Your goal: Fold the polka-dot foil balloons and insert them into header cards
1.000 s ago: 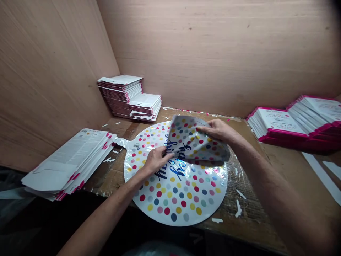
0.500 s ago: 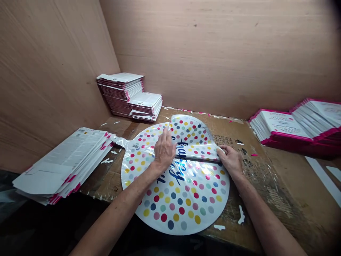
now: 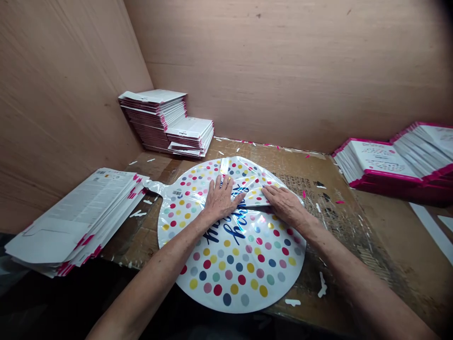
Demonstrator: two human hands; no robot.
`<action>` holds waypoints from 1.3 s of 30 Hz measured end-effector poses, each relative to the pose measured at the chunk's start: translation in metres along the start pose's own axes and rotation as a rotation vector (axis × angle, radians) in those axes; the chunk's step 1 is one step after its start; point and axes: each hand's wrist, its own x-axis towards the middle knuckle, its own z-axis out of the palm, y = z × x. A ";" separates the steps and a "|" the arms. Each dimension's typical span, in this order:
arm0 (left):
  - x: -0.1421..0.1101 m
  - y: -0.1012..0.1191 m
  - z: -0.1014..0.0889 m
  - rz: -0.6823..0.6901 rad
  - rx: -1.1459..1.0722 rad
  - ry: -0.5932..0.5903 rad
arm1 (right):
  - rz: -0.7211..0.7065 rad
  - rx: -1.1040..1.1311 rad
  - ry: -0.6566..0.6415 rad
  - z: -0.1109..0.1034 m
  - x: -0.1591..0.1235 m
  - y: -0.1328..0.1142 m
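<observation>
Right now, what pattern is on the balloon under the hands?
White balloon with multicoloured dots and blue lettering; shows in the head view.

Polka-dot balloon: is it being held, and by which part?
Nothing appears held: the left hand and right hand rest on top of the polka-dot balloon.

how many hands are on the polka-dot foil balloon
2: the left hand partly covers the blue lettering; the right hand rests farther right on the polka-dot foil balloon. No others show.
</observation>
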 end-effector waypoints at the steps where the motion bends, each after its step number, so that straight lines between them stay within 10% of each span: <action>1: 0.001 -0.001 -0.002 -0.025 -0.040 -0.011 | 0.012 0.002 -0.002 0.004 0.002 0.005; 11: 0.007 -0.002 -0.016 -0.119 -0.177 -0.068 | 0.235 -0.039 -0.070 -0.023 -0.079 -0.015; 16: -0.065 0.032 -0.031 0.285 -0.137 0.112 | 0.509 -0.038 -0.168 -0.044 -0.077 -0.084; 19: -0.111 0.037 -0.027 0.418 -0.134 0.144 | 0.216 0.223 -0.058 -0.058 -0.080 -0.118; 23: -0.138 -0.003 -0.030 0.317 -0.374 0.152 | -0.312 0.550 0.059 -0.063 -0.098 -0.116; 27: -0.156 -0.048 -0.048 0.334 -0.518 0.162 | -0.284 0.505 0.232 -0.037 -0.081 -0.099; 31: -0.187 -0.057 -0.054 0.179 -0.298 0.280 | -0.388 0.523 0.119 -0.024 -0.045 -0.110; 39: -0.190 -0.056 -0.040 -0.298 -0.164 0.420 | 0.134 0.839 0.078 -0.028 0.010 -0.133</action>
